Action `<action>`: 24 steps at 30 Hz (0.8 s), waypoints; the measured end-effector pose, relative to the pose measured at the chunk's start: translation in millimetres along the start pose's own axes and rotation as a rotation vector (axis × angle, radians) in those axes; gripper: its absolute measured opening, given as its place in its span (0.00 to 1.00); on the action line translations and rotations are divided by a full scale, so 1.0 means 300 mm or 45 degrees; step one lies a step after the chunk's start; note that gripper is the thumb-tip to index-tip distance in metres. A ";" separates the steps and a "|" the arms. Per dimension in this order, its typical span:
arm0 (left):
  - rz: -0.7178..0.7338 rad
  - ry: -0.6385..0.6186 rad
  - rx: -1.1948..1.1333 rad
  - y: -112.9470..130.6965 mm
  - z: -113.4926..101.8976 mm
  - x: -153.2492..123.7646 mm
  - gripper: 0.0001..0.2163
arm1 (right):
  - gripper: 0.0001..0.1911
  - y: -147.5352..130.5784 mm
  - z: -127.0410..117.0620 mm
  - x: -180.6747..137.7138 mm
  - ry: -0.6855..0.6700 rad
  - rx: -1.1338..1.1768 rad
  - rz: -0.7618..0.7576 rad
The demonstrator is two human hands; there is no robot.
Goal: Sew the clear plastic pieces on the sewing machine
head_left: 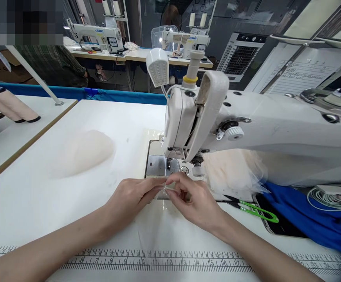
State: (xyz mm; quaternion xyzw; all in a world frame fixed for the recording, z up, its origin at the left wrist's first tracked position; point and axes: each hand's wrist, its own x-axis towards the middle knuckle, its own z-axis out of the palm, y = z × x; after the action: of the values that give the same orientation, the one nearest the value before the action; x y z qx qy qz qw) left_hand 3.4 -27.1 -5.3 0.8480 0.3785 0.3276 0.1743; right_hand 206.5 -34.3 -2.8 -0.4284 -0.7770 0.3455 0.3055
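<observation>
My left hand [130, 197] and my right hand [194, 201] meet in front of the needle plate [158, 164] of a white sewing machine [246, 129]. Both pinch a small, thin, see-through piece of fabric [165, 190] between fingertips. The piece lies just short of the presser foot [168, 163]. A sheer white cloth [158, 227] spreads on the table under my wrists.
A pale fabric heap [85, 150] lies to the left on the white table [41, 196]. Peach tulle [231, 170], blue cloth [305, 219] and green-handled snips [258, 211] sit to the right. A printed ruler [158, 262] runs along the front edge. Another person [49, 62] sits behind.
</observation>
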 end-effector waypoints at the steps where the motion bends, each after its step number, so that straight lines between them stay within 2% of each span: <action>1: 0.010 0.016 0.034 0.001 -0.001 0.001 0.07 | 0.06 -0.002 -0.001 0.000 -0.008 0.002 -0.010; 6: 0.043 0.077 0.105 -0.002 0.001 -0.004 0.07 | 0.06 -0.011 -0.005 0.001 -0.011 0.029 0.000; 10: 0.037 0.036 0.045 0.001 0.008 -0.011 0.04 | 0.09 -0.004 -0.005 0.001 0.073 0.030 -0.071; 12: -0.032 -0.012 -0.005 0.005 0.010 -0.012 0.02 | 0.08 0.007 -0.008 -0.003 0.191 -0.121 -0.256; 15: -0.137 -0.110 -0.073 0.011 0.011 -0.011 0.09 | 0.09 0.015 -0.027 -0.014 0.257 -0.532 -0.687; 17: -0.072 -0.123 -0.105 0.012 0.011 -0.012 0.10 | 0.12 0.009 -0.046 -0.021 0.197 -0.737 -0.920; 20: 0.072 -0.036 -0.140 0.014 0.007 -0.016 0.06 | 0.12 -0.010 -0.070 -0.027 0.182 -0.880 -1.112; 22: 0.010 -0.048 -0.181 0.019 0.001 -0.016 0.06 | 0.11 -0.018 -0.074 -0.028 0.201 -0.849 -1.078; 24: -0.140 -0.182 -0.221 0.025 -0.004 -0.012 0.07 | 0.10 -0.017 -0.069 -0.025 0.144 -0.650 -0.832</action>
State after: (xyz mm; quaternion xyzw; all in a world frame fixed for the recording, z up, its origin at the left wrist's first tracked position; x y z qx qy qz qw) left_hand 4.8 -34.5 -1.9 0.8290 0.3811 0.2877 0.2912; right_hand 223.3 -37.2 11.8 -0.2397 -0.9148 0.0027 0.3252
